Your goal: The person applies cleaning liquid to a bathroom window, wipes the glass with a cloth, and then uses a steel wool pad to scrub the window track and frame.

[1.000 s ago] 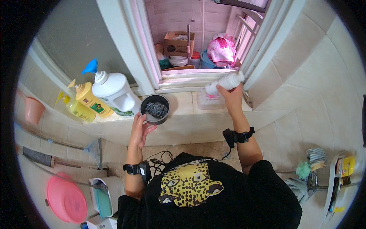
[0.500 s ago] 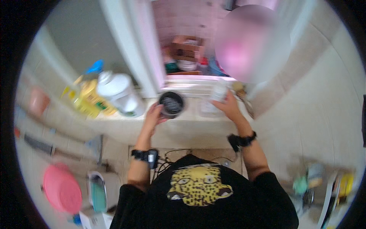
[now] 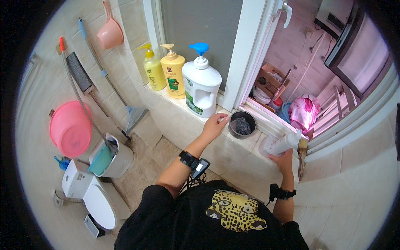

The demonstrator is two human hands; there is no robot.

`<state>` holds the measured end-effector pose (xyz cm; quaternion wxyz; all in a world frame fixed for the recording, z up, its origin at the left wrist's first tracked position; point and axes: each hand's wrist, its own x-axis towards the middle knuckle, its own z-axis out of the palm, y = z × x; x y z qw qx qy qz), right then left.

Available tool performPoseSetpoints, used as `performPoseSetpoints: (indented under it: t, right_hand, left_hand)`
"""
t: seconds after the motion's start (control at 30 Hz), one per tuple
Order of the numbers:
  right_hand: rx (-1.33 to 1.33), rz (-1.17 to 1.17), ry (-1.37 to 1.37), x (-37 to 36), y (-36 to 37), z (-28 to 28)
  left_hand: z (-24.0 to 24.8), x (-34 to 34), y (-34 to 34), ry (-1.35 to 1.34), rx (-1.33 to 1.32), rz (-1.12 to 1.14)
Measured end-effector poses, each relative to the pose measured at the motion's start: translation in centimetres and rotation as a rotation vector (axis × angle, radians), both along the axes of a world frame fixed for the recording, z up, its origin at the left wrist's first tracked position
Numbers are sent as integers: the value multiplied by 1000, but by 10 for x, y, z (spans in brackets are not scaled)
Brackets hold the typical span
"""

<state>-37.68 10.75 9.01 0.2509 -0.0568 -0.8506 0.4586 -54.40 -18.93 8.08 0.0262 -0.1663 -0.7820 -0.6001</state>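
Observation:
On the ledge under the window stands a round dark bowl (image 3: 242, 125) with a dark, crumpled-looking clump (image 3: 241, 126) inside. My left hand (image 3: 214, 126) is at the bowl's left side, fingertips drawn together close to the rim. A small pale spot shows at those fingers, too little to name. Wrapped round a white bottle (image 3: 285, 143) is my right hand (image 3: 283, 161), toward the right end of the ledge. Behind the bottle, partly covered by it, is a clear plastic container (image 3: 266, 146). A brush (image 3: 302, 156) with pale bristles leans just right of my right hand.
Left of the bowl stand a large white pump bottle (image 3: 202, 85), a yellow pump bottle (image 3: 173, 75) and a yellow-green one (image 3: 154, 71). The open window (image 3: 258, 46) borders the ledge. Farther left are a toilet (image 3: 100, 204), a bin (image 3: 121, 160) and a pink basin (image 3: 71, 129).
The view has swung left, bringing the toilet and mops in. My left hand has loosened from the bowl's side to a pinch beside it. My right hand still holds the white bottle.

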Motion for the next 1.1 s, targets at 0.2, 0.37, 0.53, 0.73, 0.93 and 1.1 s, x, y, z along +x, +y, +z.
performPoseSetpoints:
  t: [0.2, 0.37, 0.53, 0.73, 0.93, 1.1]
  right_hand:
    - [316, -165, -47, 0, -9, 0]
    - [301, -260, -102, 0, -23, 11]
    - [315, -266, -109, 4, -22, 12]
    - [256, -226, -140, 11, -15, 7]
    - [294, -236, -73, 11, -18, 8]
    - [219, -216, -68, 10, -16, -1]
  left_hand:
    - [-15, 27, -27, -303, 163, -45]
    - [-6, 36, -26, -348, 136, -35]
    - [3, 41, -9, -344, 132, -37]
    - [23, 42, 13, 418, -316, 3]
    - [16, 37, 27, 476, -342, -105]
    - [20, 29, 15, 504, -324, -85]
